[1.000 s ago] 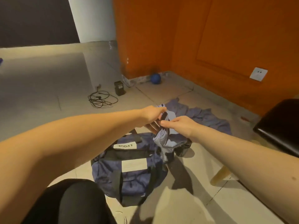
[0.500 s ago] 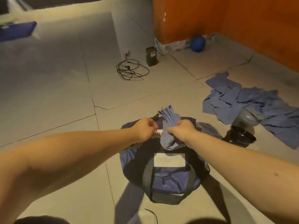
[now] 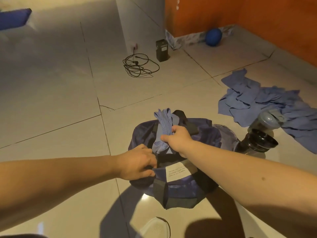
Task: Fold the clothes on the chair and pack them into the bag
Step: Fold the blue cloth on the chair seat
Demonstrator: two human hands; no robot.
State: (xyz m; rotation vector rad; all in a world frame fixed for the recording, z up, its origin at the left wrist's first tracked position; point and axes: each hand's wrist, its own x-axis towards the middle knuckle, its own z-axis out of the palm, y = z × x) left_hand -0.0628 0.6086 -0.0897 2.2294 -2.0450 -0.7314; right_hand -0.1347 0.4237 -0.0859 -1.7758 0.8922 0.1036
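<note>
Right hand [image 3: 178, 140] grips bunched blue garment [image 3: 163, 133] over bag [image 3: 171, 184]; left hand [image 3: 137, 166] pinches bag rim, apparently at opening. Hold rim wide, lower garment straight in.

White patch [image 3: 177, 172] on the navy bag [image 3: 180, 189], we note several upside-down printed lines, too blurred to read

I'm looking into a bare indoor room, home-like I'd say: glossy beige tiled floor [image 3: 60, 100], orange wall [image 3: 283, 23], a black cable [image 3: 139, 66] coiled beside a small black box [image 3: 162, 50], a blue ball [image 3: 213, 37] in the corner, blue clothes [image 3: 267, 103] strewn loose on the tiles.
</note>
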